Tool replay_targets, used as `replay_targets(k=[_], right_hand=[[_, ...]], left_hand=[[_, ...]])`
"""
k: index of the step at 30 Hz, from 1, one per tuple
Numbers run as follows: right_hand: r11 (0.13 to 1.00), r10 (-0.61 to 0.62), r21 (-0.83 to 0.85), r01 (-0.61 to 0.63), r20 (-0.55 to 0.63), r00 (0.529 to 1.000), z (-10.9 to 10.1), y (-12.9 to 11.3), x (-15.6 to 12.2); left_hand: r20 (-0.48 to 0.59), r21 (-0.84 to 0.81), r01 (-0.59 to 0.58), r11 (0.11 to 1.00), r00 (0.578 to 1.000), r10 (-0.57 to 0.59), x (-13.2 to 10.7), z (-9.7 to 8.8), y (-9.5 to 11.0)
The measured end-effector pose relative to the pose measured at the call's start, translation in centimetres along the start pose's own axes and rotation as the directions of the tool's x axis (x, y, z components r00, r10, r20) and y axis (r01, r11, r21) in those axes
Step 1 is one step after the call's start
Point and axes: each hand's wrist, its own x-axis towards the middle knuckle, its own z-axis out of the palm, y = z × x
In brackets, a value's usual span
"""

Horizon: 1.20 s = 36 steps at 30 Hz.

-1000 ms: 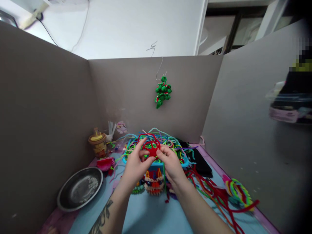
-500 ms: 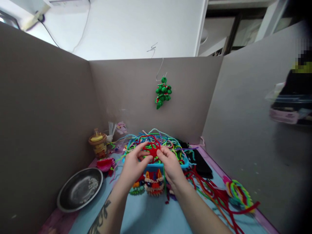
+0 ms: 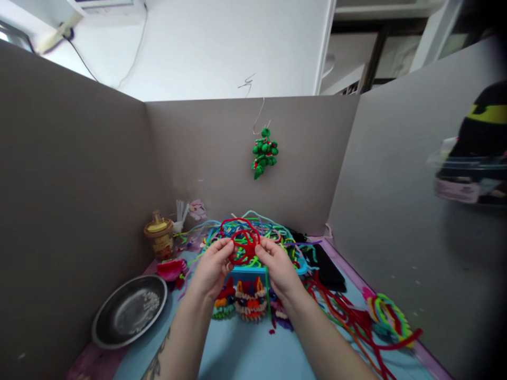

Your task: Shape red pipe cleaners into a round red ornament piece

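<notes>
You have the red piece [image 3: 249,249] raised between your two hands, in line with the bin [image 3: 247,275] and seen against its heap of cords [image 3: 273,229]. Your left hand [image 3: 216,261] pinches the loops at the piece's left edge between thumb and fingers; your right hand [image 3: 277,264] pinches the opposite edge, thumb toward you.

The relation that counts is sideways: the piece spans the gap between your fingertips, its dense middle right beside your right thumb, its thinner loops toward your left. Your right hand is therefore the nearer one to that middle. The piece looks roughly round, so you get no clear long axis from it; a red strand [image 3: 240,220] arches above it, over the bin.

Your fingers cover both edges, so you can't make out which loops they trap, nor any strand ends inside your palms. Red on a many-coloured heap blurs the lower outline, and the gap to the bin can't be judged. A green strand [image 3: 268,301] hangs in front of the bin below your right hand; its top is hidden there, so whether it joins the piece is unclear. Your hands partly cover the dolls [image 3: 251,301] before the bin.
</notes>
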Motion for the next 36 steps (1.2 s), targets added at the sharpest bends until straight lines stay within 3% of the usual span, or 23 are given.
replay_targets(k=[5, 13, 18, 21, 25, 28, 31, 36], right_hand=[[0.999, 0.003, -0.038, 0.0, 0.079, 0.997, 0.3, -0.1, -0.3], [0.999, 0.039, -0.012, -0.038, 0.118, 0.992, 0.2, -0.5, -0.5], [0.999, -0.044, 0.043, 0.034, 0.273, 0.961, 0.5, -0.3, -0.8], [0.995, -0.012, 0.101, -0.015, 0.259, 0.966, 0.7, 0.0, -0.8], [0.983, 0.084, 0.155, -0.093, 0.065, 0.994, 0.7, 0.5, -0.4], [0.967, 0.14, 0.224, -0.123, -0.06, 0.988, 0.6, 0.7, -0.1], [0.938, 0.169, 0.323, -0.129, -0.1, 0.98, 0.5, 0.7, 0.2], [0.896, 0.225, 0.409, -0.171, -0.088, 0.97, 0.6, 0.8, 0.2]], left_hand=[[0.009, -0.121, 0.07, 0.99, 0.998, -0.069, 0.3, 0.0, -0.2], [-0.012, -0.071, 0.144, 0.987, 0.989, -0.145, 0.1, 0.0, -0.2], [-0.019, -0.201, 0.286, 0.937, 0.955, -0.295, 0.4, 0.0, -0.3], [0.009, -0.219, 0.317, 0.923, 0.946, -0.323, 0.4, 0.1, -0.1], [0.09, -0.167, 0.2, 0.965, 0.978, -0.188, 0.1, 0.2, -0.1], [0.155, 0.065, 0.023, 0.998, 0.987, -0.033, -0.2, 0.4, -0.6], [0.256, 0.331, -0.172, 0.928, 0.963, 0.087, -0.1, 0.8, -1.6], [0.186, 0.462, -0.288, 0.839, 0.956, 0.226, 0.6, 1.0, -3.3]])
